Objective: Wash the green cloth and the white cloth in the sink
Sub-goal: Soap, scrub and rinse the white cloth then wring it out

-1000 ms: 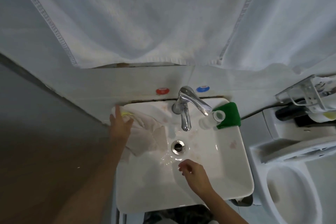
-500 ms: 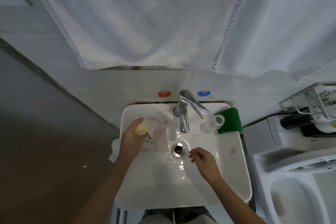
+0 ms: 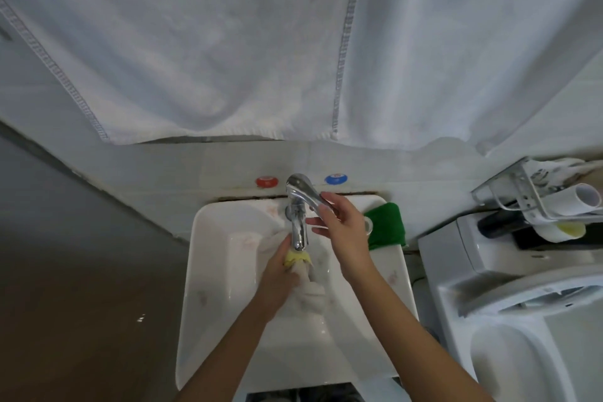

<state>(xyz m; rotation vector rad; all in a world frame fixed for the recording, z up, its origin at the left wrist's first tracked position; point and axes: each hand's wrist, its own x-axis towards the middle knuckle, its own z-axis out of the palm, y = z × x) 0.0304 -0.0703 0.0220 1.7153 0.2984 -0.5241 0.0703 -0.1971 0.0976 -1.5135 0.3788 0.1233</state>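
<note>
White cloth [image 3: 306,287] bunched under spout in left hand [image 3: 280,271]; right hand [image 3: 339,225] fingers on tap lever [image 3: 305,194]. Lift gently, avoid splash; green cloth [image 3: 386,225] waits.

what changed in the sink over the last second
The right hand rose from the basin near the drain to the faucet handle. The left hand carried the white cloth from the sink's left rim to under the spout. The green cloth stayed put.

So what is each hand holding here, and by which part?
The left hand grips the white cloth at its bunched upper end, under the spout. The right hand holds the faucet lever.
</note>
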